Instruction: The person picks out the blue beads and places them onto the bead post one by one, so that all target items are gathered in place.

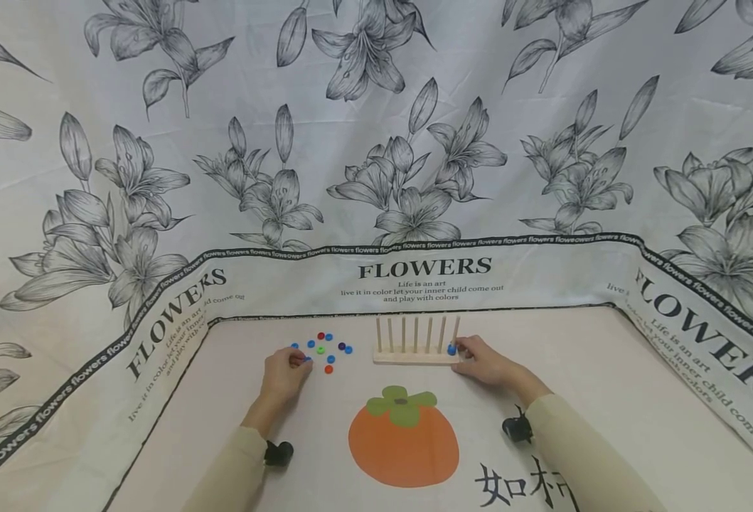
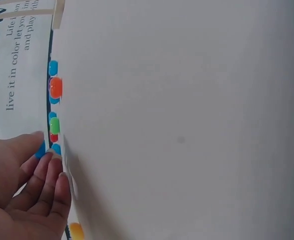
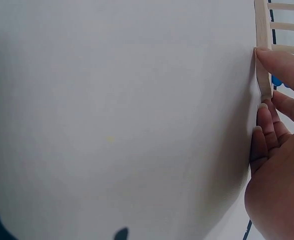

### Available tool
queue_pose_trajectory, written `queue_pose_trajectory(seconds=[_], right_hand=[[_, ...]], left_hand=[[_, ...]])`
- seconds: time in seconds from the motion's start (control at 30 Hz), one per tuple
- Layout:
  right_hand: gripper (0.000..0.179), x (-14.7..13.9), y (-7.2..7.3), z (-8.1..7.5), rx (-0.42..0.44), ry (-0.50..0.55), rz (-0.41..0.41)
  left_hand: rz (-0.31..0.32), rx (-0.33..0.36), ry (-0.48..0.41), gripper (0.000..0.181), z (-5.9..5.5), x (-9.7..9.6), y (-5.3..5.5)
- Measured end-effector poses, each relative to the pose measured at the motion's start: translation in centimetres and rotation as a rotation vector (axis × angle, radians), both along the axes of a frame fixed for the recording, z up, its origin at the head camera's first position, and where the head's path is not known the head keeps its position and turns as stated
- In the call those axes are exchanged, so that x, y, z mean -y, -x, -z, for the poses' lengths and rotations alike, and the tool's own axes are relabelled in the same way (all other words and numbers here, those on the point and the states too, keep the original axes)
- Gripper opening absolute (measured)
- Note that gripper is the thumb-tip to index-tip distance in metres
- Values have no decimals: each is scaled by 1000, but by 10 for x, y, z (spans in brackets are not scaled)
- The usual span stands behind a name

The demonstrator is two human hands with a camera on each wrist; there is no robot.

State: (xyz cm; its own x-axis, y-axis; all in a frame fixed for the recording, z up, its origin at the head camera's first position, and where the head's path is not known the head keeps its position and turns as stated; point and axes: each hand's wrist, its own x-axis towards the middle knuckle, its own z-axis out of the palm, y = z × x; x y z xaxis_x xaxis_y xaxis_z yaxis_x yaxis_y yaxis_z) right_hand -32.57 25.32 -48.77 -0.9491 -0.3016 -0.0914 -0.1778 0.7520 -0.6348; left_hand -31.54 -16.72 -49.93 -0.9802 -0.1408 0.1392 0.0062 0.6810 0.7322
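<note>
A wooden peg rack (image 1: 414, 358) with several upright pegs stands towards the back of the table. Blue beads (image 1: 451, 350) sit low on its rightmost peg. My right hand (image 1: 488, 364) grips the rack's right end, with the thumb on the front of the base in the right wrist view (image 3: 263, 70). To the left, my left hand (image 1: 281, 377) pinches a blue bead (image 2: 40, 150) between thumb and fingers. Loose beads lie beside that hand, among them a green bead (image 1: 321, 350), an orange bead (image 1: 328, 369) and a dark purple bead (image 1: 342, 346).
A pale cloth (image 1: 312, 441) with a printed orange persimmon (image 1: 404, 448) and dark characters covers the table. Flower-printed fabric (image 1: 414, 277) rises behind and along both sides. In the left wrist view a yellow bead (image 2: 76, 231) lies below the left hand.
</note>
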Motion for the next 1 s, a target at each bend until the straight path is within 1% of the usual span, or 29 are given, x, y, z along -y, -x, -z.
queue_pose_trajectory(seconds=[0.3,0.57,0.67,0.9,1.0], right_hand=[[66,0,0,0,13,4,9],[64,0,0,2,-9,-5,-2],[64,0,0,2,-7,-1,2],[66,0,1,2,1,1,5],[66,-1,1,2,4,0,4]], left_hand=[[33,-67,-11,22,1,4,-2],[38,-84,-33,23,0,3,-4],[49,-102,-32,21,-1,3,-5],[71,-99,-48,22,-6,1,-5],[88,-110,-60,23,-9,0,-6]])
